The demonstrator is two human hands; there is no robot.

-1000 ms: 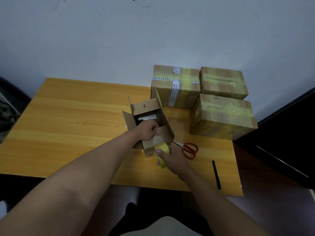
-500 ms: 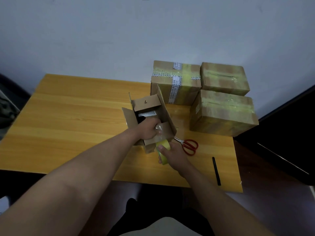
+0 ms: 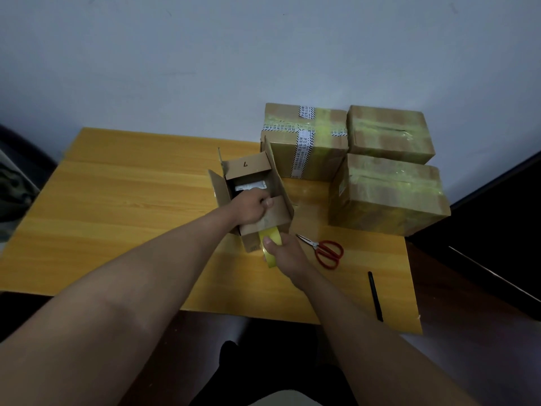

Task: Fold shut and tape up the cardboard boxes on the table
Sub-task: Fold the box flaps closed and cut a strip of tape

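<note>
**Securing the Near Flap of the Open Box**

The open box [image 3: 251,194] sits at the middle of the table [image 3: 117,200], just left of three taped boxes [image 3: 386,194] at the far right. The left hand [image 3: 251,208] curls its fingers over the near flap [image 3: 270,213], pressing it down and inward. The right hand [image 3: 285,253] grips the yellow tape roll [image 3: 270,246] against the box's near wall, thumb on the roll's outer face.

Procedure, as judged from this position: hold the near flap level while folding the remaining flaps, which stand upright. Anchor the tape end on the near wall before drawing it across the seam. Keep the scissors [image 3: 326,252], lying just right of the roll, within reach.

Not determinable: whether the tape end already adheres, as the hands cover it. The box contents show only as a pale, indistinct object. A black pen-like item [image 3: 375,297] lies near the table's right edge.
</note>
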